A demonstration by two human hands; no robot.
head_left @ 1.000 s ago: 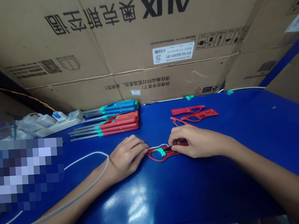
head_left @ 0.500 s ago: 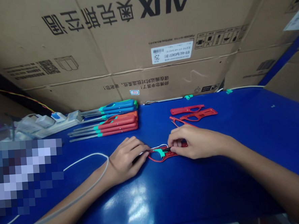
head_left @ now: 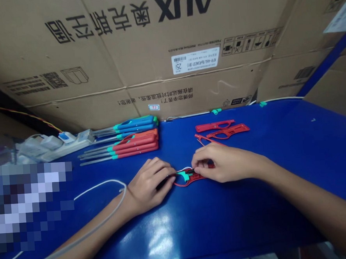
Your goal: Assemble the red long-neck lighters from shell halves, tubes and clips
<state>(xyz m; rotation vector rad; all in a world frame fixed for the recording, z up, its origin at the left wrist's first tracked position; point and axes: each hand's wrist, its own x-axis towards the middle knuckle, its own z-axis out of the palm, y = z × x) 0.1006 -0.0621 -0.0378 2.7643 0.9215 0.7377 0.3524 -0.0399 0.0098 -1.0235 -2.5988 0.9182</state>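
A red lighter handle half-shell (head_left: 197, 177) lies open side up on the blue table, with a green trigger (head_left: 184, 177) set in it. My left hand (head_left: 151, 183) is closed around the shell's left end, hiding most of that end. From the right, my right hand (head_left: 222, 163) pinches a small black part (head_left: 190, 171) over the shell behind the trigger. A thin white wire (head_left: 184, 168) arches along the shell's far edge between the hands. My right fingers cover the shell's right end.
Several finished-looking stick lighters (head_left: 136, 147) with red, orange and blue handles are stacked at the back left, near a white power strip (head_left: 68, 145). Loose red handle shells (head_left: 230, 131) lie beyond my right hand. A white cable (head_left: 100, 184) loops over my left forearm. Cardboard (head_left: 145, 57) stands behind.
My left fingers have slid slightly right along the shell, covering more of its left end. My right hand keeps its pinch on the black part; the view has shifted slightly.
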